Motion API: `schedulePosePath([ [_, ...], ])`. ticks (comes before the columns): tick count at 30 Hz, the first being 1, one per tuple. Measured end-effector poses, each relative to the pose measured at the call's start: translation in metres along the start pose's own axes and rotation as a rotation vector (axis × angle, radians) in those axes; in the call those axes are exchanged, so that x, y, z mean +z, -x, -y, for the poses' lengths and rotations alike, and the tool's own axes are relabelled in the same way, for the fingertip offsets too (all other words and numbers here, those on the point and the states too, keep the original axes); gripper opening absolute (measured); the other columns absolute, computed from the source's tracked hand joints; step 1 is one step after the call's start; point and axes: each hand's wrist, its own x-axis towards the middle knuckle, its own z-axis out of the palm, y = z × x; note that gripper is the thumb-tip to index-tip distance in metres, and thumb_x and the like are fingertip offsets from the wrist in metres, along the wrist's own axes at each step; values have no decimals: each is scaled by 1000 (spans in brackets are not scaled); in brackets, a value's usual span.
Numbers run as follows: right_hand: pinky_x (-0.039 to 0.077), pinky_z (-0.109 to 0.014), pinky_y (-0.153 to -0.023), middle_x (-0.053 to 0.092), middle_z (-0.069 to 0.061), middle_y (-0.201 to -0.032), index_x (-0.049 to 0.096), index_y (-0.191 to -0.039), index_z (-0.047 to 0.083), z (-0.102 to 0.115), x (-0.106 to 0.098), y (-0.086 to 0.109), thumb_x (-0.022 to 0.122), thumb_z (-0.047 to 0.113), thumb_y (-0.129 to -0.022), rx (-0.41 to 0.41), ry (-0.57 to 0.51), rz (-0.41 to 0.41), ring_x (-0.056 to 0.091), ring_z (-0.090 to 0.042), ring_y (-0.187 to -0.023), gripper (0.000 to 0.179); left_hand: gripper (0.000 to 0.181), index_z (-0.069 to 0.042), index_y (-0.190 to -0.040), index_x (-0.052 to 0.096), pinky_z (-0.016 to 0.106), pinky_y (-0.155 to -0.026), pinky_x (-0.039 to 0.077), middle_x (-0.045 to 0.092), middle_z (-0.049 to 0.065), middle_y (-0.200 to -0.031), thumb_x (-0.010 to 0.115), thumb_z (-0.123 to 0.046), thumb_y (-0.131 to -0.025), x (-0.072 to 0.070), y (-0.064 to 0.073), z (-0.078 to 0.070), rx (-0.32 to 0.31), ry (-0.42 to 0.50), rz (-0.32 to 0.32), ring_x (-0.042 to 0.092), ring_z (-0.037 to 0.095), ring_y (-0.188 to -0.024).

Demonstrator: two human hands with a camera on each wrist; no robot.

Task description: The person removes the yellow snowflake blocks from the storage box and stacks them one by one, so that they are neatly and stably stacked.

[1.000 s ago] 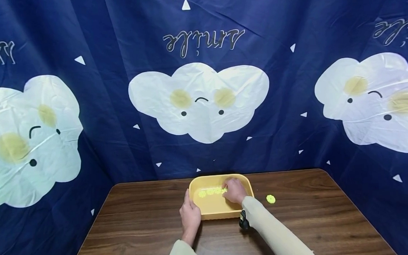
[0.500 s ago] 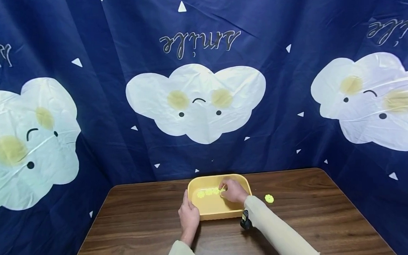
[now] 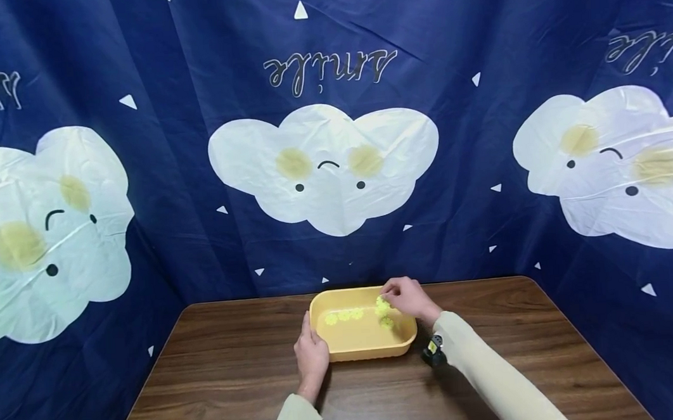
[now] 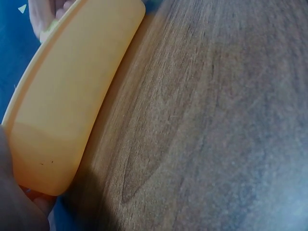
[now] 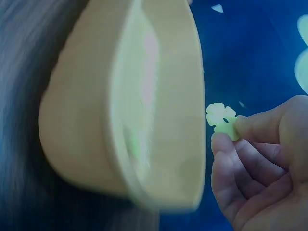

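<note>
A shallow yellow plastic tray [image 3: 367,354] stands near the table's far edge. My left hand [image 3: 312,357] grips its left end, and in the left wrist view that hand [image 4: 19,202] shows at the tray's corner. Above the tray's right part, my right hand [image 3: 408,297] holds up a yellow flower-shaped piece [image 3: 382,305]. The right wrist view shows this piece [image 5: 222,119] pinched between thumb and fingertips. Three similar pieces [image 3: 344,315] lie in a row inside the tray. Below the held one is another yellow-green patch [image 3: 386,323]; I cannot tell whether it is a piece or a reflection.
The brown wooden table [image 3: 237,380] extends around the tray. A dark blue curtain [image 3: 339,260] with white clouds hangs right behind the table and along both sides. My right sleeve [image 3: 481,361] crosses the table's right part and covers some of it.
My right hand has lifted up and to the right with a flower-shaped piece from the row's end. The loose piece right of the tray is no longer visible; my forearm now crosses there.
</note>
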Motion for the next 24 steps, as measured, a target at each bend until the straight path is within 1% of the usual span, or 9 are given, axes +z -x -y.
schedulePosePath([
  [3,52,-28,-70,74,-3,-82,76,-92,10,-8,-19,5,72,12,-92,27,-3,-40,64,-11,-74,5,49,-3,-147,52,58,-98,50,65,30,-128,47,2,-98,1,0,0,-2,7,3,63,47,-116],
  [6,50,-28,-72,73,-1,-84,76,-93,11,-19,-36,12,71,13,-93,72,-18,-64,62,-12,-78,5,49,-3,-147,52,58,-99,50,64,30,-128,47,1,-98,1,0,0,-4,10,3,63,46,-116],
  [9,49,-27,-71,72,-1,-85,76,-93,10,-30,-49,19,70,12,-93,91,-6,-59,60,-14,-78,6,49,-3,-147,52,59,-97,50,65,31,-126,47,1,-98,0,0,0,-1,8,0,64,47,-115],
  [11,49,-27,-71,72,-2,-87,76,-94,9,-38,-55,24,69,11,-93,79,20,-49,60,-14,-79,6,49,-3,-147,52,59,-97,50,66,31,-125,47,1,-98,0,0,0,-2,8,-3,64,48,-114],
  [14,51,-27,-68,72,-3,-88,75,-93,9,-49,-61,30,69,9,-93,63,50,-46,61,-13,-78,7,50,-4,-147,52,59,-97,50,65,31,-125,47,1,-98,-1,0,-1,-7,9,-1,63,48,-114],
  [16,51,-26,-66,72,-4,-87,75,-93,7,-56,-64,33,68,7,-91,74,46,-56,61,-12,-76,7,50,-4,-147,52,60,-96,50,65,32,-125,47,1,-98,-2,0,-1,-4,13,-1,63,48,-114],
  [20,51,-26,-61,70,-4,-81,75,-91,5,-67,-65,40,67,4,-90,142,14,-52,62,-13,-68,8,50,-3,-148,51,59,-99,49,63,30,-131,46,1,-98,-1,0,-1,-17,20,18,62,48,-118],
  [22,50,-26,-59,69,-4,-79,74,-90,4,-73,-64,44,66,3,-90,185,-3,-41,62,-14,-66,8,50,-3,-148,50,59,-102,48,61,29,-135,46,1,-99,-1,0,0,-27,24,26,61,47,-121],
  [24,50,-26,-57,68,-4,-77,74,-90,4,-79,-62,47,66,3,-91,223,-10,-38,63,-16,-66,8,50,-2,-149,50,59,-102,48,61,29,-134,46,1,-99,-1,0,0,-24,28,28,61,47,-120],
])
